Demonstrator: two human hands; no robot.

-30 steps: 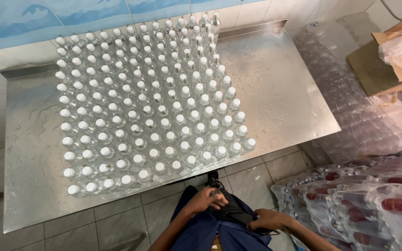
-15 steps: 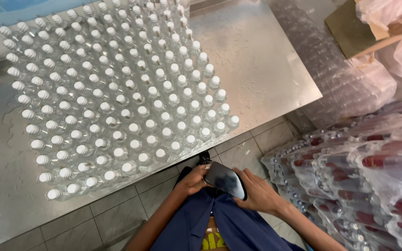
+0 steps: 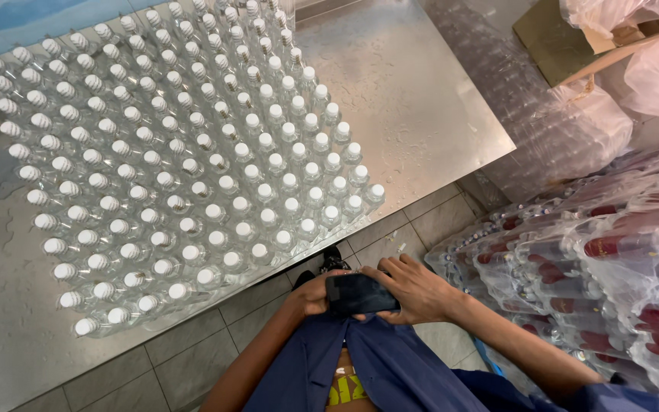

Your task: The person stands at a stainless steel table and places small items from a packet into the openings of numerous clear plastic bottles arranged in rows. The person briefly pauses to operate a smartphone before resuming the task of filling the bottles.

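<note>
A dark phone lies flat between both of my hands, just above my blue shirt. My left hand grips its left end. My right hand covers its right end, fingers curled over the top edge. Above the hands, a steel table carries several rows of clear plastic bottles with white caps, packed close together. The nearest bottles stand at the table's front edge, a short way above my hands.
Shrink-wrapped packs of red-labelled bottles are stacked on the right. A large clear bag of empty bottles leans beside the table. A cardboard box sits at the top right. Grey floor tiles show under the table edge.
My hands came up from my lap with the phone and now hold it higher, in full view. The view tilted down and to the right.
</note>
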